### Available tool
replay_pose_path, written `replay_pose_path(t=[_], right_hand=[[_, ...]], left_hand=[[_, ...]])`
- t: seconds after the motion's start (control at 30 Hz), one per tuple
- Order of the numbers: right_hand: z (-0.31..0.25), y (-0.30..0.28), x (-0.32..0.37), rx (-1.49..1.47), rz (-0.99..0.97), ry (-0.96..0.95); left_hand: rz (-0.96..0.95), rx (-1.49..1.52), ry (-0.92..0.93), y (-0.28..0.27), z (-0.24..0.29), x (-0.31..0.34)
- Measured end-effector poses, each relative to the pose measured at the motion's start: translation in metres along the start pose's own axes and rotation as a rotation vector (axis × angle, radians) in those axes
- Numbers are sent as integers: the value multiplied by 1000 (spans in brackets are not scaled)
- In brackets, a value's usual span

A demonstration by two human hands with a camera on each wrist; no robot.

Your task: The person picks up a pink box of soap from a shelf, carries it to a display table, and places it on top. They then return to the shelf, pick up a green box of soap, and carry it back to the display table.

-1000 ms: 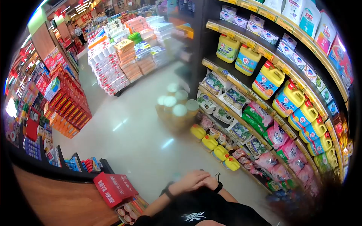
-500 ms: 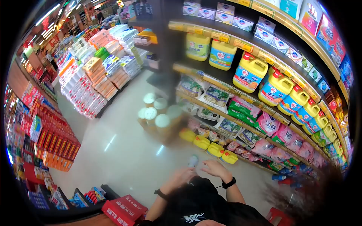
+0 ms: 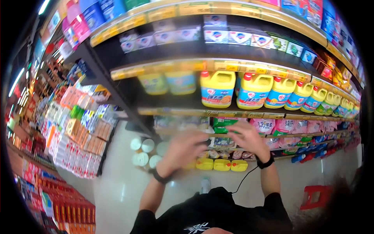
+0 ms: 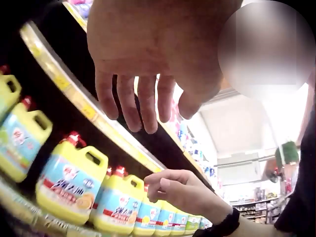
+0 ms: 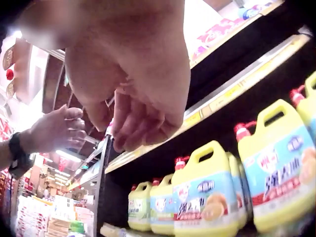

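Both hands are raised in front of the shelves and hold nothing. My left hand (image 3: 183, 150), blurred in the head view, has its fingers loosely spread. To its right, my right hand (image 3: 249, 136) has relaxed, slightly bent fingers pointing inward. Behind and above them, yellow jugs (image 3: 218, 89) with red caps and blue labels line a shelf. In the left wrist view, a jug (image 4: 71, 180) stands below my left fingers. The right wrist view shows another jug (image 5: 205, 190) below my right hand, apart from the fingers.
Boxed soaps (image 3: 216, 36) fill the shelf above the jugs. Pink bags (image 3: 284, 125) and yellow containers (image 3: 222, 165) sit lower. Round-lidded tubs (image 3: 140, 159) stand on the floor at left, near stacked paper packs (image 3: 70, 144). A red stool (image 3: 313, 195) is at right.
The view has swung right to face the shelves. My hands, clasped together at first, have parted and risen in front of the shelves.
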State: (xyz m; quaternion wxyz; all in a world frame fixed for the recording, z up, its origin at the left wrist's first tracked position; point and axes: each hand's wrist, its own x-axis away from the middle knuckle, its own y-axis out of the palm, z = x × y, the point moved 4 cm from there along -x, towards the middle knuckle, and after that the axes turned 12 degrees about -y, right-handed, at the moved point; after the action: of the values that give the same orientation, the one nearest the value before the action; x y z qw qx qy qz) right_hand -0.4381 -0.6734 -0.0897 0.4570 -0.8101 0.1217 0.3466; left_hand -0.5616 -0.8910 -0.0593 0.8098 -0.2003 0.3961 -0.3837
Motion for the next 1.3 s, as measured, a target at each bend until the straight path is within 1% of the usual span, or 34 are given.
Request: replay_pose_path(t=[0.07,0.13,0.2,0.27,0.37,0.47,0.53,0.57,0.6,0.63,0.67,0.73,0.77,0.8,0.87,0.9,0.97,1.0,1.03,1.07,1.1,1.13,1.2,1.27,1.3], right_hand=[[-2,-42,-37,33,46,-31],[4,-74,-73,158,111,-150],[13,-98,-112,265,159,-213],[40,-109,-149,403,149,-322],[92,-109,-191,504,164,-324],[139,-99,-219,585,-97,-68],[166,-90,-234,561,-162,-35],[176,-91,-235,559,-197,-1],[158,-99,-236,596,-265,89],[150,-99,-236,590,-251,157],[157,-93,-233,591,-156,88],[145,-91,-230,526,-161,136],[138,-92,-228,541,-114,129],[146,-89,-228,563,-64,62],[127,-95,-225,490,-32,176],[123,-95,-226,524,-37,155],[120,-96,-225,592,-38,115],[117,-100,-217,615,27,39],[112,-106,-206,639,94,-38],[108,-114,-195,667,159,-123],[112,-124,-178,672,214,-55],[116,-136,-160,651,273,-58],[132,-165,-124,849,268,-18],[132,-193,-96,917,344,118],[138,-202,-86,961,384,102]], left_hand=[[122,-112,167,-14,17,-67],[285,-164,241,-18,18,-134],[367,-211,313,-22,11,-204],[439,-268,208,-24,3,-259],[396,-365,65,-21,-38,-312],[237,-312,-147,-14,-65,-325],[272,-356,-96,-14,-79,-329],[231,-415,-136,-13,-81,-331],[186,-469,-173,-13,-79,-331],[137,-464,-205,-15,-66,-328],[84,-465,-233,-15,-60,-326],[177,-334,-97,-10,-90,-334],[159,-311,-99,-10,-94,-334],[150,-292,-108,-11,-91,-333],[113,-291,-173,-13,-75,-329],[96,-298,-210,-13,-72,-326],[85,-291,-202,-12,-78,-329],[78,-288,-197,-12,-85,-331],[92,-231,-154,-11,-91,-335],[82,-247,-150,-8,-97,-337],[75,-266,-151,-10,-92,-334],[72,-281,-157,-12,-85,-331],[103,-295,-175,-14,-73,-325],[111,-265,-162,-12,-75,-325],[92,-264,-173,-13,-74,-326]])
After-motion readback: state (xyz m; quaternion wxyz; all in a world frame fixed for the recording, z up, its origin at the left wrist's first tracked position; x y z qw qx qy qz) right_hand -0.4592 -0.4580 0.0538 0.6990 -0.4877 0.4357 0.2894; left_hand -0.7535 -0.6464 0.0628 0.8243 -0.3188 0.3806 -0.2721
